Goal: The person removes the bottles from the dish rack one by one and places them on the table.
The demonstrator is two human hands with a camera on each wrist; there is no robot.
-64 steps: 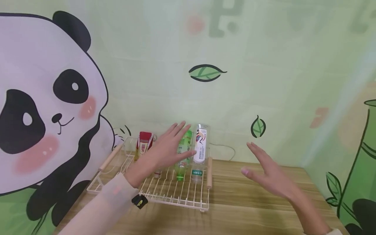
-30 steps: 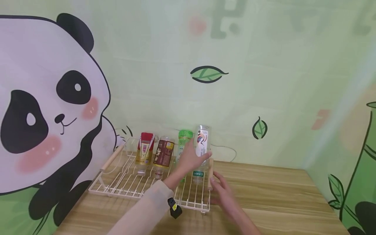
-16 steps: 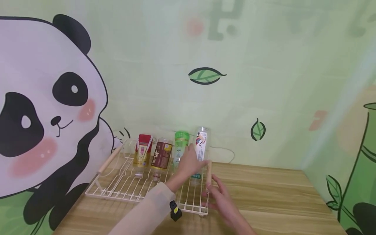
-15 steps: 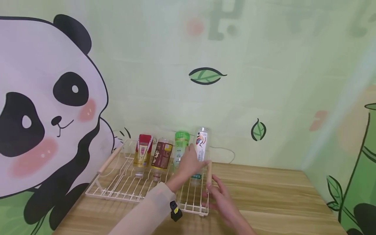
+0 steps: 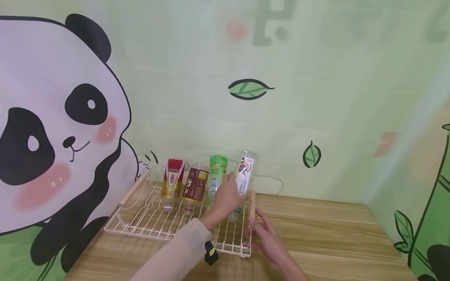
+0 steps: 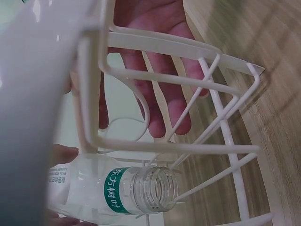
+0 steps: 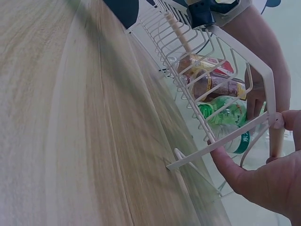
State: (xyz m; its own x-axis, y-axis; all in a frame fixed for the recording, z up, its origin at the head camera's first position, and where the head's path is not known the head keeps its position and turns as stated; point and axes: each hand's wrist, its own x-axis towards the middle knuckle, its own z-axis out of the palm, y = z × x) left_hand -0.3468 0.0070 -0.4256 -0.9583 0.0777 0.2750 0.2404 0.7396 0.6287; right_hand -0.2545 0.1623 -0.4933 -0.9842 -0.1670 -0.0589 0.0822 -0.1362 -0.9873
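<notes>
My left hand point(image 5: 226, 197) holds a clear plastic bottle point(image 5: 244, 171) with a white label, its open neck pointing down at the right end of a white wire rack point(image 5: 225, 249). In the left wrist view, the bottle's threaded mouth point(image 6: 157, 190) is uncapped, with a green band beside it. My right hand point(image 5: 268, 238) grips the rack's right end by the wooden handle point(image 5: 252, 205). Through the wires, the left wrist view shows several of its fingers point(image 6: 176, 108). To the left, a green bottle point(image 5: 217, 168), a brown-labelled bottle point(image 5: 195, 185) and a red-topped bottle point(image 5: 173, 179) lean on the rack.
The rack stands on a wood-grain table point(image 5: 316, 226) against a wall sheet printed with a panda and leaves. A wooden handle point(image 5: 133, 189) is at the rack's left end. A thin cord point(image 5: 277, 179) runs behind it.
My left hand came from above the bottles to the clear one, which now tilts slightly further right. My right hand came from the right onto the rack's end.
</notes>
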